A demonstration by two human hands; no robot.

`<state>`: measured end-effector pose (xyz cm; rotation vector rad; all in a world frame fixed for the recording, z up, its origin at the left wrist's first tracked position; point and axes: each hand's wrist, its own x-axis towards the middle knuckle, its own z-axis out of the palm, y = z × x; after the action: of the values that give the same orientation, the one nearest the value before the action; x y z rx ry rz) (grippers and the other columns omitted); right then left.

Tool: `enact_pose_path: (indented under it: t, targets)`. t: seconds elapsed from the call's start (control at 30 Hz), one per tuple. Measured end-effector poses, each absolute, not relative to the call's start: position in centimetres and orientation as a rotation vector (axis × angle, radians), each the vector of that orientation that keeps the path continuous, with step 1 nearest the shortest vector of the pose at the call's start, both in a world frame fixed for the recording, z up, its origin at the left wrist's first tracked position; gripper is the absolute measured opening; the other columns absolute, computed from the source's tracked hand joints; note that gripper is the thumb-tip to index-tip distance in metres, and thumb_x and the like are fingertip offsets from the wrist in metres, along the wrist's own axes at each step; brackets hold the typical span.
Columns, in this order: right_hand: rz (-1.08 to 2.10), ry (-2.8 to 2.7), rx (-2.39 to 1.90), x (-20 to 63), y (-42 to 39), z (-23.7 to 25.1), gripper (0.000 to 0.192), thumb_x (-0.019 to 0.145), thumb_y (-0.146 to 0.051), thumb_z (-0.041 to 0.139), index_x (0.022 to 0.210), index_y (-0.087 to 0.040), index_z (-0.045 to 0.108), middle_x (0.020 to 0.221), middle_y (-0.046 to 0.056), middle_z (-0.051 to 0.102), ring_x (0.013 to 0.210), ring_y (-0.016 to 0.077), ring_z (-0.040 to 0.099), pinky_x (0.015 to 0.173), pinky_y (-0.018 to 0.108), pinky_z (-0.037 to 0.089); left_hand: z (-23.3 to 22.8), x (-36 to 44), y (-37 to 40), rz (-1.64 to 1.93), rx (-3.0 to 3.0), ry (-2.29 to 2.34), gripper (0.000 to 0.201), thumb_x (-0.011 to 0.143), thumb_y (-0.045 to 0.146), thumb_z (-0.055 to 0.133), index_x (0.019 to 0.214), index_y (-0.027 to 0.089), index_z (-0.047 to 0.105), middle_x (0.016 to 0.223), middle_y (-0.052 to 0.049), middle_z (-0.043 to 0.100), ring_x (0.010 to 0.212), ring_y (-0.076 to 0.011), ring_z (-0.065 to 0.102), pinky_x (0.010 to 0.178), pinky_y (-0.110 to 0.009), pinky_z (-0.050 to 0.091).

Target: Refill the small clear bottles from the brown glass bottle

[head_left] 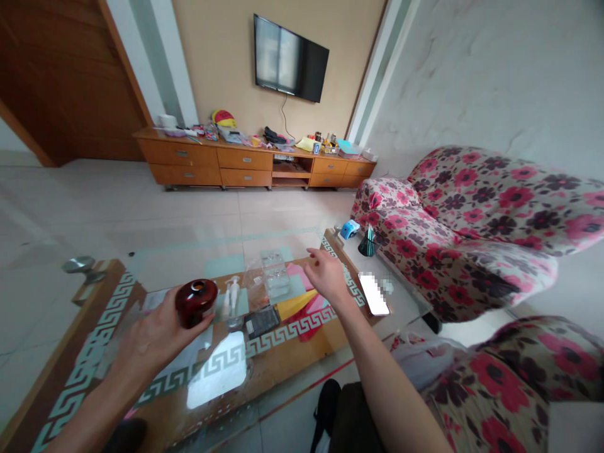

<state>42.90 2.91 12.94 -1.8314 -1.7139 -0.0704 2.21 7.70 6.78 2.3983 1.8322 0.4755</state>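
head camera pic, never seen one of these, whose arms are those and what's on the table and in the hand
The single picture comes from a camera worn on a person's head, looking forward and down, so the two bare arms are the wearer's own. The left hand holds a dark red round jar above a glass-topped coffee table. The right hand hovers open, holding nothing, near a clear plastic box. On the table also lie a small white pump bottle, a lit phone and coloured paper. A flowered sofa stands on the right.
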Motion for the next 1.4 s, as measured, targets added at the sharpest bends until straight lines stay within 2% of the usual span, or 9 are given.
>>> enact_pose_path:
  t: [0.1, 0.27, 0.33, 0.53, 0.7, 0.87, 1.03, 1.2, 1.4]
  targets:
    - [-0.039, -1.823, -1.775, 38.8, 3.4, 12.8, 0.049, 0.101, -0.041, 0.062, 0.147, -0.025, 0.06, 0.133, 0.01, 0.07, 0.127, 0.0272, 0.062, 0.112, 0.044, 0.046, 6.2, 2.0, 8.0, 0.468, 2.382, 1.822, 0.086, 0.09, 0.079, 0.057, 0.155, 0.024, 0.047, 0.115, -0.02, 0.077, 0.086, -0.0424, 0.077, 0.069, -0.045, 0.053]
    - [0.083, -1.893, -1.743, 35.7, 3.1, 11.8, 0.09, 0.092, -0.065, 0.071, 0.166, -0.028, 0.035, 0.163, 0.016, 0.046, 0.148, 0.0344, 0.047, 0.118, 0.054, 0.044, 5.3, 1.8, 8.7, 0.483, 2.322, 1.833, 0.094, 0.085, 0.081, 0.061, 0.157, 0.023, 0.047, 0.11, -0.02, 0.078, 0.087, -0.042, 0.077, 0.071, -0.044, 0.053]
    - [0.132, -1.951, -1.736, 35.5, 3.2, 11.3, 0.098, 0.089, -0.069, 0.073, 0.169, -0.031, 0.03, 0.169, 0.016, 0.039, 0.152, 0.0369, 0.043, 0.121, 0.058, 0.041, 5.1, 2.1, 8.7, 0.511, 2.319, 1.801, 0.093, 0.084, 0.08, 0.062, 0.156, 0.024, 0.047, 0.112, -0.019, 0.078, 0.087, -0.0407, 0.077, 0.071, -0.043, 0.054]
    - [0.16, -2.022, -1.745, 35.0, 4.0, 10.1, 0.092, 0.093, -0.062, 0.072, 0.169, -0.033, 0.029, 0.17, 0.012, 0.038, 0.15, 0.036, 0.045, 0.121, 0.059, 0.041, 5.5, 3.3, 8.5, 0.45, 2.294, 1.798, 0.089, 0.084, 0.081, 0.061, 0.153, 0.026, 0.046, 0.108, -0.016, 0.077, 0.086, -0.0406, 0.077, 0.066, -0.041, 0.053]
    - [0.06, -2.084, -1.764, 34.1, 5.0, 9.6, 0.072, 0.093, -0.05, 0.074, 0.158, -0.032, 0.049, 0.161, 0.011, 0.05, 0.148, 0.035, 0.043, 0.119, 0.054, 0.042, 5.7, 3.8, 9.5, 0.495, 2.283, 1.737, 0.087, 0.084, 0.082, 0.062, 0.152, 0.03, 0.045, 0.113, -0.013, 0.078, 0.09, -0.039, 0.078, 0.07, -0.04, 0.054]
    - [-0.01, -2.129, -1.811, 33.9, 6.1, 10.1, 0.058, 0.091, -0.038, 0.075, 0.146, -0.027, 0.06, 0.142, 0.009, 0.064, 0.133, 0.0305, 0.052, 0.117, 0.048, 0.043, 5.9, 4.5, 9.9, 0.548, 2.266, 1.709, 0.09, 0.082, 0.081, 0.064, 0.149, 0.024, 0.046, 0.11, -0.012, 0.079, 0.092, -0.0379, 0.078, 0.072, -0.038, 0.055]
    - [-0.072, -2.08, -1.912, 32.6, 5.9, 10.5, 0.048, 0.092, -0.035, 0.073, 0.138, -0.026, 0.065, 0.135, 0.01, 0.065, 0.127, 0.0296, 0.053, 0.113, 0.046, 0.044, 6.4, 4.7, 9.4, 0.516, 2.346, 1.72, 0.087, 0.085, 0.076, 0.064, 0.154, 0.026, 0.042, 0.118, -0.012, 0.079, 0.093, -0.0381, 0.079, 0.076, -0.04, 0.056]
    - [-0.093, -1.959, -1.986, 31.6, 4.9, 10.1, 0.059, 0.09, -0.036, 0.076, 0.146, -0.028, 0.058, 0.151, 0.014, 0.053, 0.139, 0.0334, 0.048, 0.114, 0.05, 0.044, 6.2, 4.3, 8.9, 0.535, 2.32, 1.645, 0.084, 0.088, 0.075, 0.062, 0.153, 0.025, 0.041, 0.114, -0.013, 0.078, 0.093, -0.0381, 0.079, 0.074, -0.04, 0.057]
    - [0.129, -1.957, -2.012, 33.4, 5.9, 9.3, 0.077, 0.083, -0.039, 0.086, 0.151, -0.031, 0.052, 0.152, 0.014, 0.049, 0.123, 0.0304, 0.064, 0.101, 0.044, 0.056, 5.9, 3.9, 9.5, 0.582, 2.262, 1.624, 0.086, 0.085, 0.075, 0.065, 0.151, 0.024, 0.044, 0.114, -0.012, 0.078, 0.096, -0.0384, 0.078, 0.077, -0.041, 0.057]
